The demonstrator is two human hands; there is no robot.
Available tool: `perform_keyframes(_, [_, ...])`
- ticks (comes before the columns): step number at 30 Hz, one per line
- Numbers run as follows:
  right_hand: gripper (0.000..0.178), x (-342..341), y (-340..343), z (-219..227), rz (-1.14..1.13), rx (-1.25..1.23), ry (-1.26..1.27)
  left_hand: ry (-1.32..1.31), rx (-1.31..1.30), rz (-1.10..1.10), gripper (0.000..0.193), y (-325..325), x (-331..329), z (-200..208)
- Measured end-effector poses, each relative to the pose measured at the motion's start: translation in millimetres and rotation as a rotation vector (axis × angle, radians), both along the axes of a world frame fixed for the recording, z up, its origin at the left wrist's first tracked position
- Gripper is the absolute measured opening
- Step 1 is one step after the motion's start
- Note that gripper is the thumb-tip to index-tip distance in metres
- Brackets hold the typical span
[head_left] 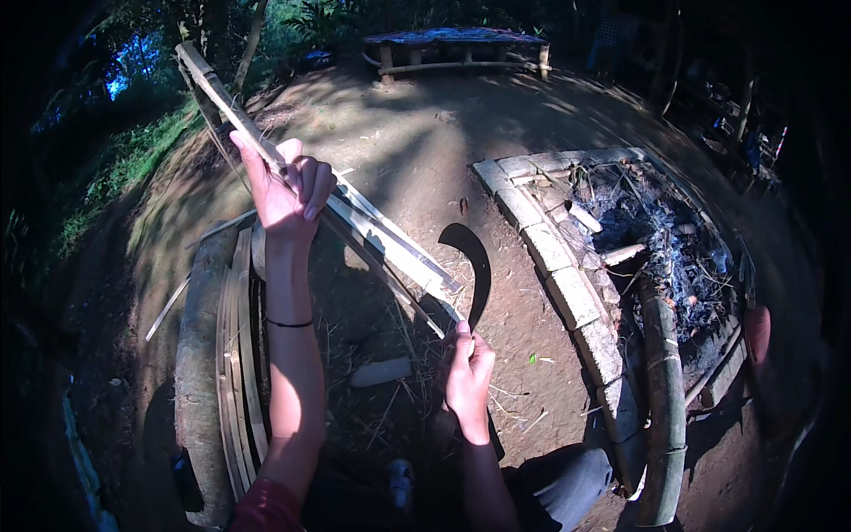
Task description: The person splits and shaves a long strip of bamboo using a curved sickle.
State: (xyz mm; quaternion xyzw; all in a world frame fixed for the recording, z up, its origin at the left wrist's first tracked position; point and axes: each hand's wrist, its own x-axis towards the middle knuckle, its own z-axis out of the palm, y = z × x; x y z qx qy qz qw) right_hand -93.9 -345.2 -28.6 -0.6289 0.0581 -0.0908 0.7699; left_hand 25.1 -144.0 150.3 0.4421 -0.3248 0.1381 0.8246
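Note:
My left hand (291, 191) is raised and closed around a long piece of split bamboo (390, 248). The bamboo slants from the upper left down toward my right hand (468, 381), its pale inner face lit by the sun. Part of it is split into narrow lengths. In my right hand is a sickle (481, 279), gripped at the handle, with its dark curved blade pointing up and hooking left. The bamboo's lower end lies close to my right thumb and the base of the blade; whether they touch is unclear. Fingers hide most of the handle.
Left of my legs lie a thick log (202, 355) and several bamboo strips (239, 355). To the right, a brick-edged fire pit (567, 293) holds ash, with a bamboo pole (660, 381) across its near edge. A low bamboo bench (456, 37) stands far back.

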Motion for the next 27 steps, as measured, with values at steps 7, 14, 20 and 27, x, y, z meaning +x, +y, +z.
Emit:
perform_keyframes(7, [0.04, 0.1, 4.6, -23.5, 0.002, 0.0, 0.047, -0.054, 0.007, -0.174, 0.072, 24.6, 3.4, -13.3])
perform_keyframes(14, [0.041, 4.6, 10.7, -35.3, 0.067, -0.086, 0.034, 0.119, -0.093, 0.396, 0.067, 12.7, 3.1, -8.0])
perform_keyframes(20, [0.029, 4.5, 14.6, -8.7, 0.064, -0.101, 0.001, 0.085, -0.11, 0.74, 0.054, -26.7, -10.4, 2.5])
perform_keyframes(27, [0.024, 4.5, 34.2, 33.8, 0.143, -0.299, -0.125, 0.047, -0.113, 0.94, 0.05, -50.1, -13.1, -2.9])
